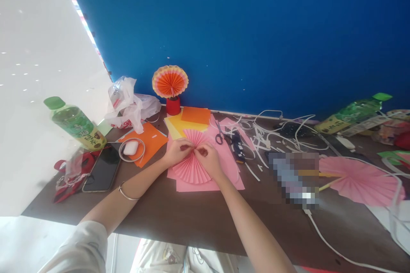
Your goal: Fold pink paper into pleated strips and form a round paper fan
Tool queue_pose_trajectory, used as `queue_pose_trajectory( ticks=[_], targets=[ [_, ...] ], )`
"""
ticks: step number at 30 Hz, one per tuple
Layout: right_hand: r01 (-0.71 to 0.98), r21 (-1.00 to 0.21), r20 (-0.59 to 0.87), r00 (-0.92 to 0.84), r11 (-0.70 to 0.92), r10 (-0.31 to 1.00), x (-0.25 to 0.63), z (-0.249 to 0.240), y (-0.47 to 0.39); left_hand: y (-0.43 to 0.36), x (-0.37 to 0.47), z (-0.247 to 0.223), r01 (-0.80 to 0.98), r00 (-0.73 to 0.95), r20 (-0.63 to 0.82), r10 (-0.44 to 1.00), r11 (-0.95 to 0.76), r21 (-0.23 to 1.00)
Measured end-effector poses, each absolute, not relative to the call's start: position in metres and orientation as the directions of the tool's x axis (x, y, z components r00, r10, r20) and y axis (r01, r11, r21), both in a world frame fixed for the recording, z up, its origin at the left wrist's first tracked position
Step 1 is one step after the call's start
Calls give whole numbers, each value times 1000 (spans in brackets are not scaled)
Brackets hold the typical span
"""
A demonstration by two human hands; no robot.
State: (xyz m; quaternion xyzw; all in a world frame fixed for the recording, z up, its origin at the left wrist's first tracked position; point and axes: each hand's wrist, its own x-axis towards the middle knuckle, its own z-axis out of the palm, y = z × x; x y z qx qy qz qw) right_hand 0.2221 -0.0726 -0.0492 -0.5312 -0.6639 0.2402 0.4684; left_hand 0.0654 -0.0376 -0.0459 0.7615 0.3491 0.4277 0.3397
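A pleated pink paper fan, spread nearly into a full round, lies over pink paper sheets in the middle of the desk. Closed at the fan's centre, my left hand pinches the folds from the left. From the right, my right hand grips the same centre, its fingertips almost meeting the left ones. The fingers hide the exact middle of the fan. Just beyond the hands are yellow sheets and an orange sheet. Scissors lie right of the fan.
Behind stands an orange-and-yellow paper rosette in a red pot. A green bottle, a phone and a plastic bag are at left. White paper strips and cables, another pink fan and a second bottle are at right.
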Motion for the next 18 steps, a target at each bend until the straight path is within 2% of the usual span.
queue_pose_trajectory(
  ticks=[9, 18],
  targets=[
    [453, -847, 315, 5, 279, 949, 226, -46, -74, -36, 65, -48, 268, 395, 327, 859, -448, 853],
    [442, -849, 318, -9, 289, 948, 221, -52, -73, -37, 66, -48, 244, 369, 341, 865, -443, 862]
  ],
)
